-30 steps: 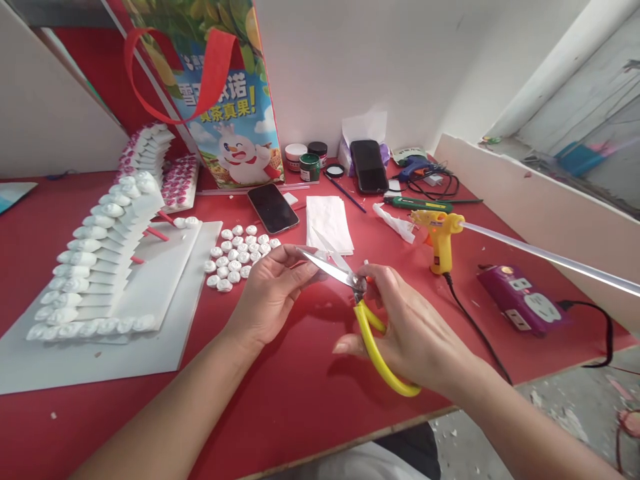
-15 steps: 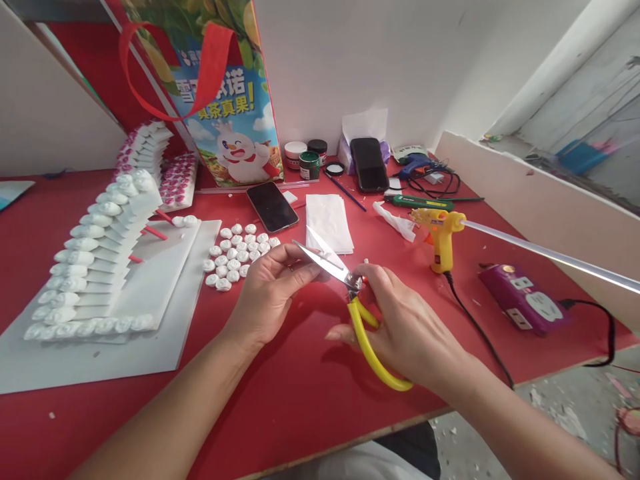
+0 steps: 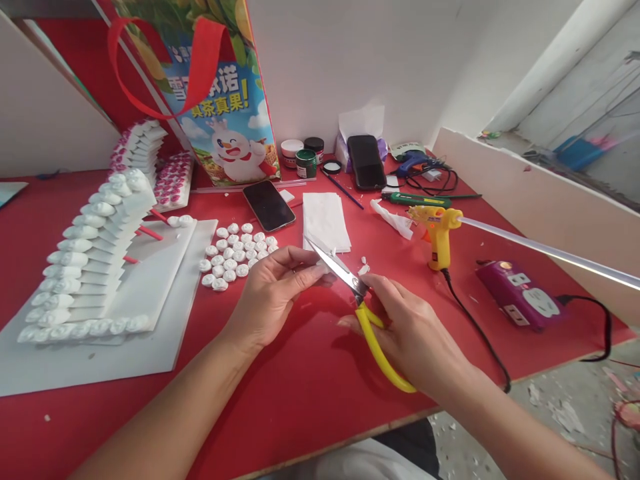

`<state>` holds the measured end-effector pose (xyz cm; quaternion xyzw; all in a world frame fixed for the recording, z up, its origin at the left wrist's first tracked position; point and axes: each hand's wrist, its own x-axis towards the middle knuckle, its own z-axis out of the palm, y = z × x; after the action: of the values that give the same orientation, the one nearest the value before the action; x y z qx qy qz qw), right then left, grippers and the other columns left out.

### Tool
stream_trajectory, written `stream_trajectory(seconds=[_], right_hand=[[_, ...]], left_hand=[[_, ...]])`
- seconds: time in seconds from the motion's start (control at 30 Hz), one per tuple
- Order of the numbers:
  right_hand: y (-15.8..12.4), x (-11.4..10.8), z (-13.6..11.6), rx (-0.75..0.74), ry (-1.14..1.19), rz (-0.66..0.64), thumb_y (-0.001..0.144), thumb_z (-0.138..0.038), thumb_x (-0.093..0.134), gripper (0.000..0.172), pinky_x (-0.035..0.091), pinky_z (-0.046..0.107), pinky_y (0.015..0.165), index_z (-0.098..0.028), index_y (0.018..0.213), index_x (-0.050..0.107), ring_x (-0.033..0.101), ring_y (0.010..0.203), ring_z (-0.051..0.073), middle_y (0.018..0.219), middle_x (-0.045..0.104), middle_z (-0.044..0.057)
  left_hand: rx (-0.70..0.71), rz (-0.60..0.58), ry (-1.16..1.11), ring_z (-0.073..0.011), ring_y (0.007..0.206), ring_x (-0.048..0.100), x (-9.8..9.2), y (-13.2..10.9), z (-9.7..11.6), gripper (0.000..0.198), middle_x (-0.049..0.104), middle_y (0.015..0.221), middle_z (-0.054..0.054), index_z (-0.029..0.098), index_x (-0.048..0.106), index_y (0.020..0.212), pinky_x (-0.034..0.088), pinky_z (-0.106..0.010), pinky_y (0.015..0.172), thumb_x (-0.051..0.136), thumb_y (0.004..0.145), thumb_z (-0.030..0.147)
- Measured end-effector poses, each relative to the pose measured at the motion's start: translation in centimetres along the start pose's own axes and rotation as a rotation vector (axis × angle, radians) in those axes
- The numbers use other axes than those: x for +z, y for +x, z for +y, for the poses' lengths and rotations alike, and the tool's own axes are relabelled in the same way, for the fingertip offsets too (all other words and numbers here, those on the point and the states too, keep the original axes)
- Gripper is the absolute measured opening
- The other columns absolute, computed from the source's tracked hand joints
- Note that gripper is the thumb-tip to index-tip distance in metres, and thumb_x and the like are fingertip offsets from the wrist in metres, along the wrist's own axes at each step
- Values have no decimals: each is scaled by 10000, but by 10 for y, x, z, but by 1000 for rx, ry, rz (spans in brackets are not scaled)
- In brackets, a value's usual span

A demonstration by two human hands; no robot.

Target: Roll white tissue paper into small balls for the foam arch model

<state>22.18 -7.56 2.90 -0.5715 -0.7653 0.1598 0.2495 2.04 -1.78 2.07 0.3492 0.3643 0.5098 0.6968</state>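
Observation:
My right hand grips a pair of scissors with yellow handles, its blades pointing up and left and nearly closed. At the blades, my left hand pinches a small white paper piece, mostly hidden by the fingers; it looks like a rolled paper rose. Left of that hand lies a cluster of white paper roses. A stack of white paper rests just beyond the scissors. Small white scraps lie near the blade pivot.
A white stepped model edged with roses stands on boards at left. A yellow glue gun and a purple power socket sit at right. Behind are a phone, a propped phone, paint jars and a printed bag.
The scissor blades have come together from a wider opening. White scraps now show by the pivot. Both hands stay in nearly the same place; the view has shifted slightly.

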Motion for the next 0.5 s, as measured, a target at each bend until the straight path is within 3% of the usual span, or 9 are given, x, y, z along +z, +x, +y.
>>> stream_trajectory(seconds=[0.13,0.2,0.33,0.5], right_hand=[[-2,-9,9,277,252,-18,956,-592,603,420,361,241,505,-212,1134,608,445,544,128,677,544,-32],[3,-19,13,367,244,3,953,-599,594,401,333,244,493,-232,1113,607,420,521,128,633,490,-53],[22,-38,12,479,-164,-117,912,-477,687,345,341,264,533,-213,1124,623,540,572,178,639,571,-25],[48,-32,-1,490,-560,-267,1000,-324,565,236,349,293,595,-122,1112,616,696,765,257,839,700,105]], left_hand=[[-62,-61,-48,-129,769,765,-2,0,2,140,802,857,-25,175,803,884,630,-224,801,874,763,185],[-98,-74,-99,-122,780,759,-5,2,3,152,798,879,-29,179,811,902,632,-213,791,871,763,180],[-145,-74,-165,-112,785,740,-10,6,4,202,772,876,-32,168,820,921,623,-184,754,885,730,180],[-46,-59,-47,-95,754,716,-12,7,6,198,750,858,-6,190,813,918,612,-193,763,885,734,187]])
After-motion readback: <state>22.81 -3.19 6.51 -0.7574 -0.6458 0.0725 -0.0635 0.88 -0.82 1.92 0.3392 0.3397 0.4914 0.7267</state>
